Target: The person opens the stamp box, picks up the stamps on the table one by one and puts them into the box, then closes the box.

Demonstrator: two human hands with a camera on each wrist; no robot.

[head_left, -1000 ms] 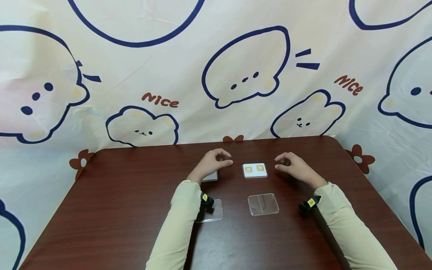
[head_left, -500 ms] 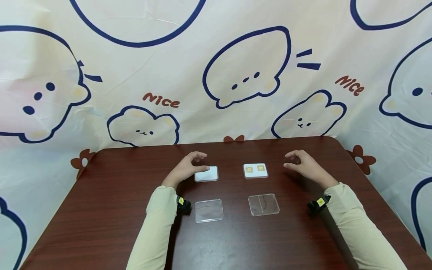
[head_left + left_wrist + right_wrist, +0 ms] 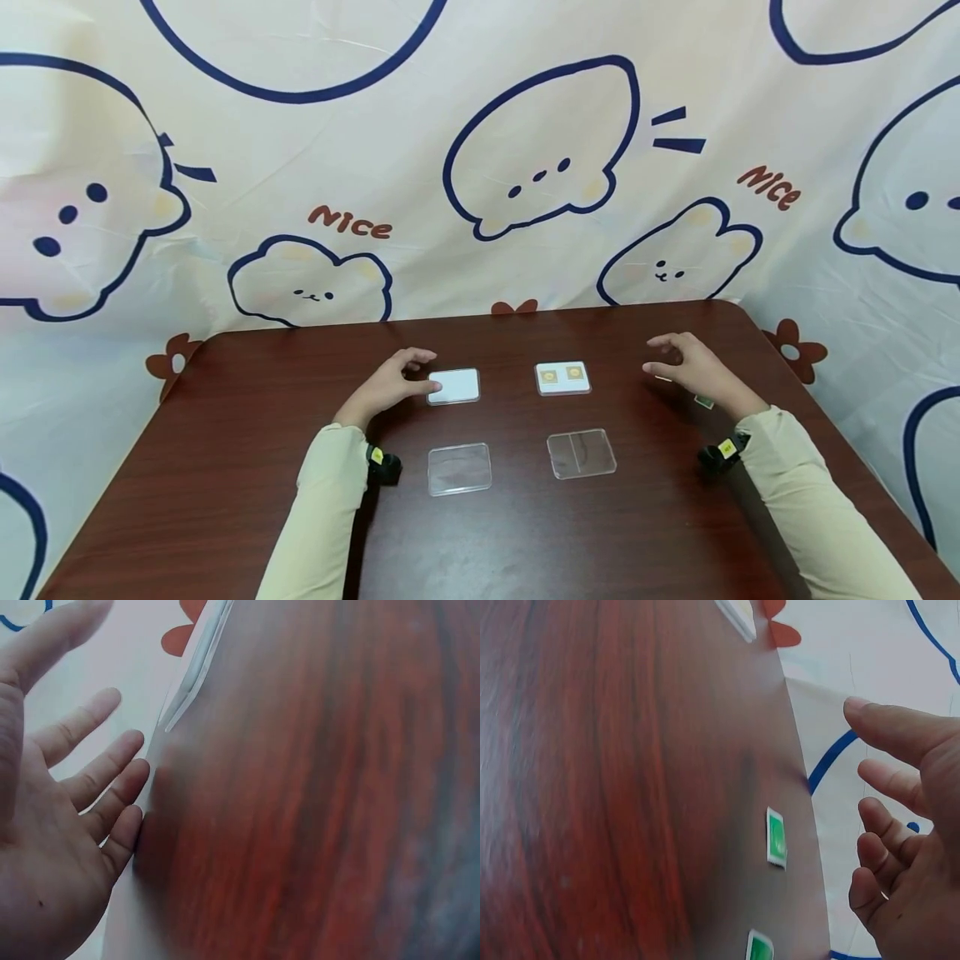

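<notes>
My left hand point(image 3: 386, 385) hovers at the left of a flat case with a plain white insert point(image 3: 453, 387). In the head view its thumb overlaps the case's left edge; the left wrist view shows loosely spread fingers point(image 3: 105, 765) that grip nothing. Right of that case lies a second white-lined case point(image 3: 551, 389) bearing two small gold-coloured squares point(image 3: 574, 372). Over at the right, my right hand point(image 3: 701, 372) is raised with relaxed, bent fingers and holds nothing. Two small green-and-white pieces point(image 3: 777, 838) lie on the table beneath it, partly hidden in the head view.
Nearer the body lie two clear plastic lids, one on the left point(image 3: 460, 469) and one with a line across it on the right point(image 3: 582, 454). Everything rests on a dark brown wooden table point(image 3: 225, 467). A printed cloth point(image 3: 420, 167) hangs behind it.
My left hand has moved left, uncovering the white-lined case and the left clear lid. The right hand has shifted right, and a green piece now shows under its wrist.
</notes>
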